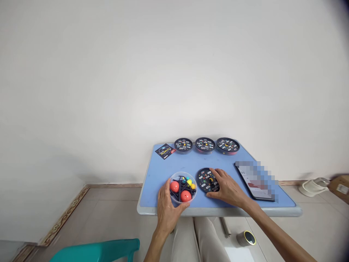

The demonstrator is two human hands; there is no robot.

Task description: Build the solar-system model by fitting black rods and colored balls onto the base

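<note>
- From the head camera, the left hand (165,207) is curved round the side of a clear tub (182,174). The fingers touch its left side and the thumb reaches along the near edge. The hand is about as wide open as the tub needs.
- The right hand (228,186) is spread over a black lid (205,180). Its fingers are at the far edge and its thumb is at the near edge, so the lid sits between them.
- The tub is inside the bend of the left hand, on the blue table (165,169). The lid is just to the right of the tub, under the right hand.
- The tub is round and has no lid on it. Inside are two big red balls (186,196), lots of thin black sticks (178,193), a yellow ball (189,182), an orange ball (193,186) and some tiny bright ones.
- The lid is round and flat, with little white labels, colored dots and a yellow moon shape. The right hand hides part of it.
</note>
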